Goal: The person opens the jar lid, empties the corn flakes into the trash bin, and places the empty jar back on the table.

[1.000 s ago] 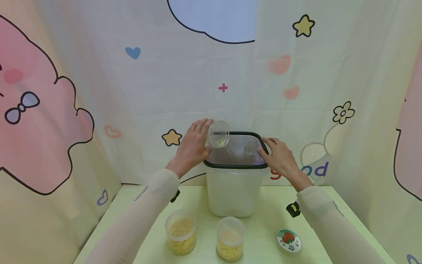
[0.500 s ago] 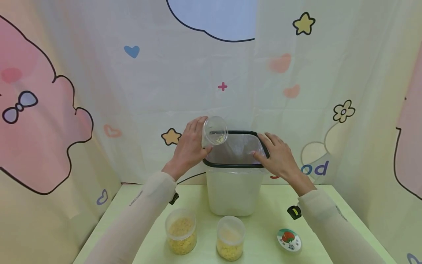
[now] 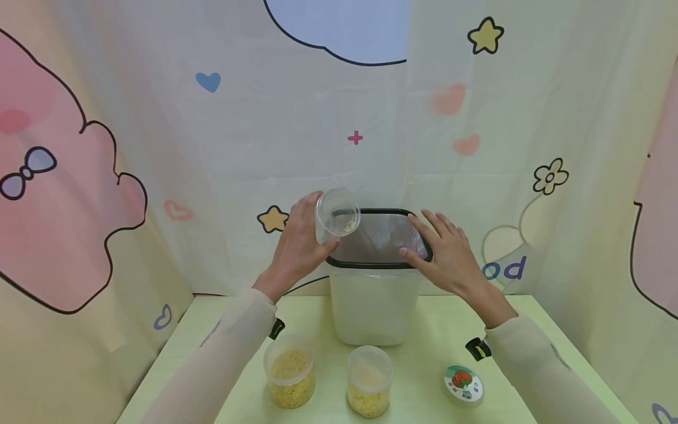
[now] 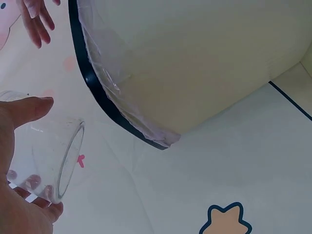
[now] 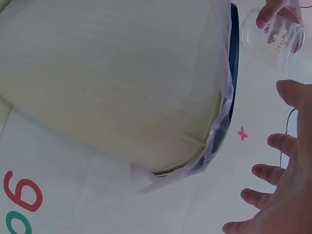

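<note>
My left hand grips a clear plastic cup tilted on its side over the left part of the bin's mouth. A few pale yellow crumbs cling inside the cup, seen also in the right wrist view. Below stands a whitish bin with a black rim and a thin plastic liner folded over it. By the bin's right rim my right hand is spread, fingers apart and holding nothing. In the right wrist view the right hand is clear of the rim.
Two clear tubs with yellow crumbly contents, a left tub and a middle tub, stand in front of the bin. A round lid with a tomato picture lies at right on the pale green table. A printed curtain hangs behind.
The cup and left hand have shifted slightly left. My right hand has come off the bin's right rim, its fingers spreading. The bin and tubs stay put.
</note>
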`<state>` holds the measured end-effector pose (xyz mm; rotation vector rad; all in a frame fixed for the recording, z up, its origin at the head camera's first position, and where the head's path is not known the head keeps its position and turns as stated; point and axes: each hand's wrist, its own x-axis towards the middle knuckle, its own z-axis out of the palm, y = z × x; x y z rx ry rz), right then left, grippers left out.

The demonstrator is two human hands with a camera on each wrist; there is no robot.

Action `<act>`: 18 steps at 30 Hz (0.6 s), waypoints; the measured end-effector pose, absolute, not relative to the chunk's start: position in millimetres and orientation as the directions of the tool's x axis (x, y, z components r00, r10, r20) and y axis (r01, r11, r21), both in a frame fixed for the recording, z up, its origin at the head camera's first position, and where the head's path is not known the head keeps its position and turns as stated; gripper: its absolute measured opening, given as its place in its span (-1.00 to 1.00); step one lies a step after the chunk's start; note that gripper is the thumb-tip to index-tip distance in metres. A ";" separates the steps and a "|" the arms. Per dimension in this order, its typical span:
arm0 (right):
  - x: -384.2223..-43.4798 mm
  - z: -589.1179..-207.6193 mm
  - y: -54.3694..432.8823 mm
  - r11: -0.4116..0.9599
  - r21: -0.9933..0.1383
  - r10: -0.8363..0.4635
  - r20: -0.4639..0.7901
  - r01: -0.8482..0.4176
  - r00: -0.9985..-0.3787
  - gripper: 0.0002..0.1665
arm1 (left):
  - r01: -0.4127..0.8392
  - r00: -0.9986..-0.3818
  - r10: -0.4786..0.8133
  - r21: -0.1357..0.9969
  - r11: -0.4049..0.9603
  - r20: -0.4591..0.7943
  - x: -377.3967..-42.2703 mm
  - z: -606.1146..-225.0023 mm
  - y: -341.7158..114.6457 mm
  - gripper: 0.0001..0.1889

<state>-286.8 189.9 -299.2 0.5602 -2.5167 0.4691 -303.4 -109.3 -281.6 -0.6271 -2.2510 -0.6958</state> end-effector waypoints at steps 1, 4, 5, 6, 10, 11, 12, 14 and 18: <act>-284.9 -298.7 189.3 0.856 -0.210 -0.296 0.551 -0.473 -0.780 -0.15 | 0.603 -0.647 0.233 0.300 0.739 0.726 -302.8 -282.4 -109.8 -0.02; -279.6 -297.6 187.7 0.857 -0.201 -0.300 0.553 -0.474 -0.777 -0.14 | 0.605 -0.645 0.227 0.306 0.735 0.730 -301.3 -285.6 -111.2 -0.01; -278.2 -297.5 187.2 0.856 -0.198 -0.303 0.556 -0.477 -0.774 -0.14 | 0.608 -0.642 0.226 0.306 0.733 0.733 -300.7 -286.8 -111.7 -0.02; -276.4 -297.4 186.8 0.855 -0.196 -0.306 0.558 -0.481 -0.771 -0.14 | 0.611 -0.636 0.225 0.304 0.731 0.738 -300.4 -288.2 -111.9 -0.01; -270.0 -298.3 185.9 0.846 -0.190 -0.317 0.571 -0.498 -0.757 -0.13 | 0.625 -0.619 0.218 0.305 0.718 0.754 -295.8 -292.3 -111.2 -0.01; -268.3 -298.9 185.9 0.843 -0.190 -0.319 0.575 -0.502 -0.753 -0.13 | 0.629 -0.616 0.216 0.307 0.714 0.758 -294.2 -292.9 -110.6 -0.01; -266.6 -299.5 185.9 0.841 -0.189 -0.323 0.578 -0.507 -0.750 -0.13 | 0.632 -0.613 0.216 0.309 0.711 0.760 -292.4 -293.6 -109.8 0.00; -263.6 -300.6 185.7 0.836 -0.187 -0.328 0.584 -0.517 -0.742 -0.12 | 0.638 -0.614 0.214 0.318 0.701 0.760 -288.1 -294.8 -108.3 0.00; -257.4 -302.0 185.4 0.828 -0.183 -0.339 0.590 -0.530 -0.733 -0.12 | 0.655 -0.611 0.211 0.337 0.676 0.763 -278.7 -296.7 -104.5 0.00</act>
